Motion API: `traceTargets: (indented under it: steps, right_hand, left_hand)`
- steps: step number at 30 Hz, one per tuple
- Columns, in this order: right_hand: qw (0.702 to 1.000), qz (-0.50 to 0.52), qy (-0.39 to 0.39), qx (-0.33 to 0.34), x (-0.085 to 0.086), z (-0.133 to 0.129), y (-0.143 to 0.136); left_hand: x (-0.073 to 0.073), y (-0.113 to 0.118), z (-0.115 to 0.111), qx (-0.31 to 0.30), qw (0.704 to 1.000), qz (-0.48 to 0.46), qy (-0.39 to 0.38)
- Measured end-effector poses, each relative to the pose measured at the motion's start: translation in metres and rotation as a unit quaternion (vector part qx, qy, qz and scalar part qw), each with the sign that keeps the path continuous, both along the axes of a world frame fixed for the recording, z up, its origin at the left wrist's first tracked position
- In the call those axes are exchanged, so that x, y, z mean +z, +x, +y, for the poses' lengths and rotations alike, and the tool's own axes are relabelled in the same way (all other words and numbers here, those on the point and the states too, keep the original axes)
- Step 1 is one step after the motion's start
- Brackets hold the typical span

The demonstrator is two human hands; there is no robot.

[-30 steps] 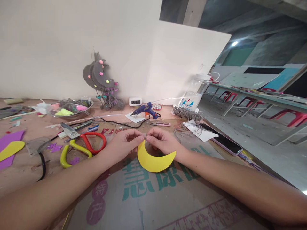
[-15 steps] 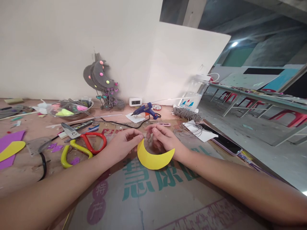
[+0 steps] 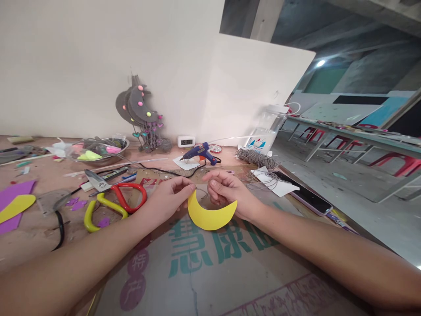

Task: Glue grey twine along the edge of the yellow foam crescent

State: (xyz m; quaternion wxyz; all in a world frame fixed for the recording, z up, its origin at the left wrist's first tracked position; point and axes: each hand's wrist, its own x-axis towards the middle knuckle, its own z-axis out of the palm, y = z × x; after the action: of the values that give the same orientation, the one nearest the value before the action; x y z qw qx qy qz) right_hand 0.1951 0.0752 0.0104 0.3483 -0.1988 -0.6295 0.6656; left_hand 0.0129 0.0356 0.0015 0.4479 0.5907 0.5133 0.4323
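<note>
A yellow crescent moon cut-out (image 3: 212,218) hangs just above the printed board, horns up. My left hand (image 3: 176,193) pinches its left horn between thumb and fingers. Beside the right horn, my right hand (image 3: 226,191) has its fingers curled and its index finger partly stretched out. A thin grey string (image 3: 201,189) spans the small gap between the hands and runs into the curled right fingers; its ends are hidden.
Scissors with red and yellow handles (image 3: 130,197) lie left of my hands. Behind stand a blue glue gun (image 3: 200,152) on paper, a small clock (image 3: 186,141) and grey moon decorations (image 3: 140,105). Right are a grey yarn bundle (image 3: 258,158), a phone (image 3: 305,193) and a plastic jug (image 3: 266,127).
My right hand has opened its index finger outward and drawn slightly away from my left fingers. The crescent has shifted slightly up and left, still in my left hand.
</note>
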Motion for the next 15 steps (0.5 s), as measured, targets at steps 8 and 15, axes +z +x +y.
traceTargets:
  steps: [8,15]
  right_hand:
    - [1.0,0.0,-0.022,0.01,-0.0047,0.0059,-0.0003]
    - [0.999,-0.031,-0.021,0.007,-0.0013,0.0026,-0.0003]
  left_hand:
    - [0.0026,0.0007,-0.0012,-0.002,1.0,0.003,-0.005]
    - [0.0031,0.0012,-0.0014,-0.002,1.0,-0.01,-0.002]
